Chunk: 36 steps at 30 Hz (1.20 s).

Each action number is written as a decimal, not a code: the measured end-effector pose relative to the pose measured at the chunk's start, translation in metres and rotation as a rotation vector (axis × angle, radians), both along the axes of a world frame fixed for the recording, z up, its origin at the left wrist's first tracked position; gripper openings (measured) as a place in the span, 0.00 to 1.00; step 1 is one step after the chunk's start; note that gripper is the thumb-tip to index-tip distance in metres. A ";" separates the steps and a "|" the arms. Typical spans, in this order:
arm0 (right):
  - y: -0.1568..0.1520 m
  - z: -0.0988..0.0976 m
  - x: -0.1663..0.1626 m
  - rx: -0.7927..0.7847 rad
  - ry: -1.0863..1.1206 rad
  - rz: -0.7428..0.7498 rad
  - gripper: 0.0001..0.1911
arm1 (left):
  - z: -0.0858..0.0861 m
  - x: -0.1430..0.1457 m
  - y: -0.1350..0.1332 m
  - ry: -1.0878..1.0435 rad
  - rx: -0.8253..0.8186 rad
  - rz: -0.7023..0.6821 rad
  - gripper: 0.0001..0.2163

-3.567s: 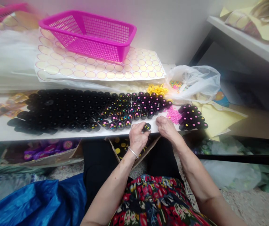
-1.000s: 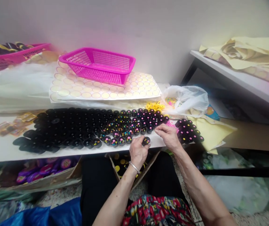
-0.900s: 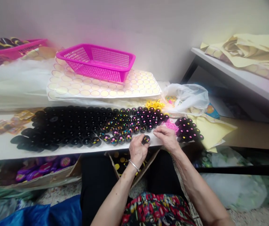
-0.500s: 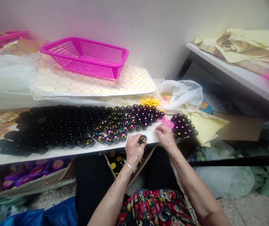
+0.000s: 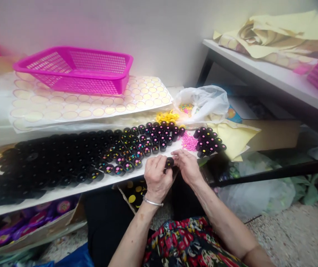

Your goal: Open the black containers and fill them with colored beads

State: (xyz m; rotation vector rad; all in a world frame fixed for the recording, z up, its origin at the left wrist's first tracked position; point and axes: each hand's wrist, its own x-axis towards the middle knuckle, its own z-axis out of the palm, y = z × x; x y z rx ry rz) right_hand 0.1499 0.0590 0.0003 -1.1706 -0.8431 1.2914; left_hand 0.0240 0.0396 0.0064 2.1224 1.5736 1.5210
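My left hand [image 5: 156,176], with a bangle on its wrist, grips a small round black cup [image 5: 169,162] between thumb and fingers, its open top turned up toward me. At the cup's right side is my right hand [image 5: 187,167], fingers bent and drawn together; whatever they pinch is too small or hidden. Just beyond lies a heap of small pink pieces [image 5: 189,142]. Several black cups with pink dots [image 5: 209,142] stand right of the heap. Left of my hands, rows of black cups [image 5: 64,159] cover the table; the nearer ones hold coloured bits.
A pink basket [image 5: 125,72] rests on a sheet of printed circles [image 5: 86,111] at the back. Yellow bands [image 5: 168,117] lie beside a clear plastic bag [image 5: 210,105]. A shelf [image 5: 259,70] juts in on the right. Below the table is a box of purple packets [image 5: 33,222].
My right hand has moved left from beside the pink heap to the cup. The cup stays in my left hand. The view has shifted, with the table now more slanted.
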 end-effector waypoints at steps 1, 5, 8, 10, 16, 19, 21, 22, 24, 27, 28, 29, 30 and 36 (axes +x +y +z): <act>0.003 -0.002 0.004 0.058 -0.190 -0.071 0.12 | -0.003 0.001 0.001 -0.066 -0.056 -0.004 0.11; 0.026 -0.004 0.024 0.186 -1.035 -0.220 0.07 | -0.017 0.003 0.008 -0.423 -0.388 -0.007 0.14; 0.042 -0.003 0.030 0.005 -1.423 -0.130 0.11 | -0.025 0.002 0.012 -0.541 -0.542 0.004 0.17; 0.048 -0.002 0.028 -0.093 -1.556 -0.049 0.13 | -0.027 0.001 0.014 -0.543 -0.557 0.016 0.17; 0.053 -0.004 0.022 -0.036 -1.674 0.121 0.16 | -0.036 -0.001 0.015 -0.492 -0.539 0.006 0.17; 0.054 -0.006 0.021 0.090 -1.671 0.168 0.15 | -0.042 -0.002 0.015 -0.484 -0.524 0.011 0.17; 0.053 -0.010 0.019 0.208 -1.656 0.169 0.14 | -0.043 -0.002 0.015 -0.475 -0.512 0.015 0.17; 0.051 -0.013 0.017 0.280 -1.651 0.166 0.14 | -0.044 -0.002 0.015 -0.469 -0.505 0.014 0.17; 0.045 -0.020 0.014 0.446 -1.664 0.170 0.13 | -0.045 -0.003 0.014 -0.451 -0.487 0.011 0.17; 0.033 -0.029 0.012 0.671 -1.700 0.191 0.14 | -0.046 -0.004 0.012 -0.398 -0.442 0.009 0.15; 0.028 -0.031 0.012 0.716 -1.698 0.193 0.14 | -0.046 -0.004 0.011 -0.382 -0.428 0.011 0.15; 0.025 -0.032 0.013 0.741 -1.687 0.193 0.14 | -0.046 -0.005 0.011 -0.370 -0.416 0.011 0.14; 0.021 -0.033 0.015 0.753 -1.670 0.198 0.14 | -0.046 -0.005 0.010 -0.362 -0.409 0.009 0.14; 0.010 -0.033 0.024 0.743 -1.352 0.211 0.11 | -0.045 -0.006 0.009 -0.350 -0.410 -0.008 0.14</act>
